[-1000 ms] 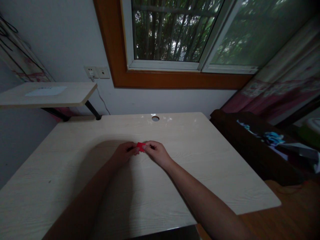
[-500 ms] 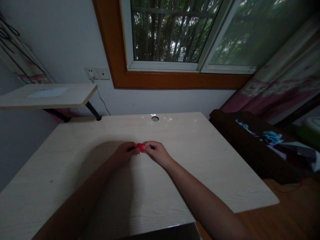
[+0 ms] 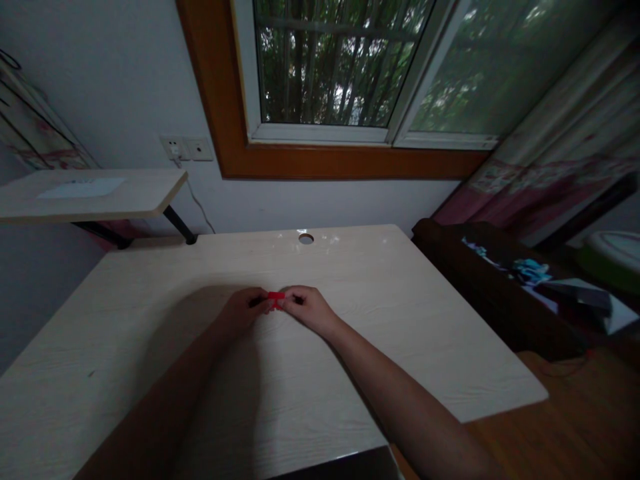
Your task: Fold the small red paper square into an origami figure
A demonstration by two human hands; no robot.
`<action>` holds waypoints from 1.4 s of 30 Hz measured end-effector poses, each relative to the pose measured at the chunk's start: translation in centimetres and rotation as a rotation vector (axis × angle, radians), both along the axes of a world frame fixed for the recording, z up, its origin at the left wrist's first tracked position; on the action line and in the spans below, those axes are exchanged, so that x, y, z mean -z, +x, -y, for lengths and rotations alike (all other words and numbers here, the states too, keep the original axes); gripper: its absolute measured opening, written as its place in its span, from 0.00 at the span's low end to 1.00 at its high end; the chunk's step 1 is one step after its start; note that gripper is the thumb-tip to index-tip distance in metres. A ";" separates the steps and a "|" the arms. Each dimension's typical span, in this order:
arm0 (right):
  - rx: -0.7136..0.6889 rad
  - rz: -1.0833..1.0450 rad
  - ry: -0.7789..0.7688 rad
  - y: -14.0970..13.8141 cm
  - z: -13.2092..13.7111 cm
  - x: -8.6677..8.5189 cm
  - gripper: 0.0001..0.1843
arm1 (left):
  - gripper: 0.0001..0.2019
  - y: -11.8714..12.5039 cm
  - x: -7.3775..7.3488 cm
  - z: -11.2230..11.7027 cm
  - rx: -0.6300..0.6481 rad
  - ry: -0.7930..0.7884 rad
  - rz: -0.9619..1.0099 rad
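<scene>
Small bright-red flat piece [image 3: 277, 296], material unclear, sits between your two hands near mid-table. Your bare left hand [image 3: 243, 308] pinches its left end, thumb and fingers closed; your bare right hand [image 3: 311, 311] grips the right end likewise. Pale wood-grain tabletop [image 3: 400, 333] beneath; whether the piece touches it, cannot tell. Beyond, near the far edge: round dark-rimmed cable hole [image 3: 306, 239].

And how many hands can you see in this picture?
2: the left hand at the left side of the red piece, and the right hand at its right side. No other hand shows.
</scene>
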State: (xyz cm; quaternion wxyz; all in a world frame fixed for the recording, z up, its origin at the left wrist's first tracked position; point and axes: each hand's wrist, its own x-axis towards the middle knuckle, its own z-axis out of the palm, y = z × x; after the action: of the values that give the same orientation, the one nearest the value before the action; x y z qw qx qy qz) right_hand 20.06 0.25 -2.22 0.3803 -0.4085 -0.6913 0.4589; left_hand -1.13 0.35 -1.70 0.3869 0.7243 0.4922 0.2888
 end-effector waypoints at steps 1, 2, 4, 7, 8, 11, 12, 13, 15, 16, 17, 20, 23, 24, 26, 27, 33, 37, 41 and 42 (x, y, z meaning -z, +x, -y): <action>-0.007 0.005 0.009 0.0 0.0 0.0 0.11 | 0.13 0.0 -0.1 0.1 -0.001 0.005 0.004; -0.014 0.008 0.015 0.0 0.0 0.0 0.10 | 0.13 0.1 -0.2 0.1 -0.003 0.009 0.004; -0.026 0.016 0.017 0.0 0.1 0.1 0.11 | 0.14 0.2 -0.3 0.2 -0.010 0.013 -0.010; -0.039 0.032 0.018 0.0 0.0 0.2 0.12 | 0.16 0.2 -0.4 0.3 -0.017 0.020 -0.026; -0.042 0.033 0.014 0.0 0.0 0.2 0.12 | 0.16 0.2 -0.4 0.3 -0.017 0.020 -0.020; -0.043 0.023 0.004 0.2 0.0 0.2 0.13 | 0.17 0.2 -0.5 0.4 -0.024 0.015 -0.006; -0.039 0.019 0.002 0.2 0.0 0.1 0.14 | 0.17 0.2 -0.5 0.4 -0.023 0.011 -0.007; -0.032 0.015 0.003 0.2 0.0 0.1 0.14 | 0.16 0.2 -0.6 0.4 -0.022 0.005 -0.007; -0.024 0.000 0.004 0.3 0.0 0.1 0.14 | 0.15 0.2 -0.6 0.4 -0.020 -0.013 0.001; -0.026 -0.008 0.004 0.3 0.0 0.1 0.14 | 0.14 0.2 -0.6 0.4 -0.016 -0.023 0.007; -0.032 -0.014 0.005 0.4 0.0 0.1 0.14 | 0.13 0.2 -0.6 0.3 -0.011 -0.032 0.011; -0.050 -0.005 0.013 0.5 -0.1 0.1 0.14 | 0.12 0.1 -0.2 0.3 -0.005 -0.034 0.010; -0.069 0.030 0.043 0.5 -0.1 0.2 0.15 | 0.13 0.1 0.1 0.3 -0.015 -0.008 0.003; -0.082 0.045 0.064 0.5 -0.1 0.2 0.15 | 0.13 0.1 0.1 0.3 -0.009 0.003 0.007; -0.115 0.077 0.122 0.5 -0.1 0.1 0.15 | 0.13 0.1 0.0 0.3 0.012 0.014 0.021; -0.131 0.093 0.151 0.5 -0.1 0.1 0.15 | 0.13 0.1 -0.1 0.2 0.018 0.013 0.028; -0.148 0.130 0.191 0.5 0.1 -0.2 0.16 | 0.12 0.2 -0.8 0.4 0.000 -0.006 0.035; -0.099 0.112 0.184 0.5 0.1 -0.2 0.15 | 0.13 0.2 -0.8 0.5 -0.009 -0.051 0.096; -0.048 0.064 0.148 0.5 0.1 -0.1 0.14 | 0.13 0.0 -0.6 0.5 -0.021 -0.070 0.115; -0.038 0.055 0.144 0.5 0.1 -0.1 0.13 | 0.13 0.0 -0.6 0.5 -0.025 -0.067 0.109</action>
State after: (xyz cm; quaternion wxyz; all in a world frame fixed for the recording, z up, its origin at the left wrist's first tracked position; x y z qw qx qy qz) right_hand 20.56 0.18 -2.10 0.3808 -0.3793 -0.7402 0.4040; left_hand -1.11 -0.15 -1.07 0.4336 0.6878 0.4889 0.3161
